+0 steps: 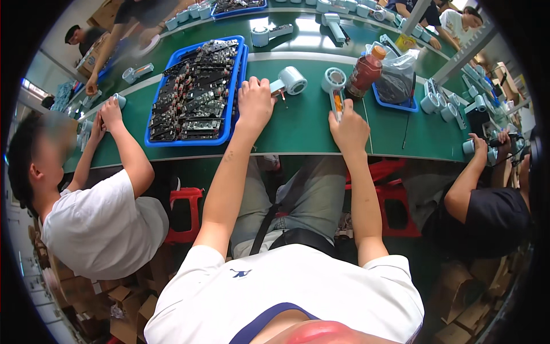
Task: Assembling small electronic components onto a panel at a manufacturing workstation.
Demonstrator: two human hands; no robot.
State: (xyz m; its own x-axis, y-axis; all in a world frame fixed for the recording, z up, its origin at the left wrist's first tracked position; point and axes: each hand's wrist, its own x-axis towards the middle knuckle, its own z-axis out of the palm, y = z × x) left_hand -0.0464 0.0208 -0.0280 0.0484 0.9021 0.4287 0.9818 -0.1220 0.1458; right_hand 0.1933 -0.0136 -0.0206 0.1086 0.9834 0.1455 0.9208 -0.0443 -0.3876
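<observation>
My left hand (255, 106) is closed round the handle end of a light-blue, round-headed device casing (293, 80). A short red wire hangs below its handle, and my fingers hide most of the grip. My right hand (349, 131) pinches the handle of a second light-blue round-headed casing (334, 80), which points away from me. That handle is open on top, and an orange part (338, 103) shows inside it. Left of my left hand, a blue tray (148, 137) holds a heap of small dark circuit boards (195, 92).
On the green table (303, 137), a bottle of reddish drink (364, 73) stands beside a blue tray (395, 105) with a plastic bag (399, 71). More casings (272, 34) lie farther off. Co-workers sit at both sides, with red stools (186, 215) nearby.
</observation>
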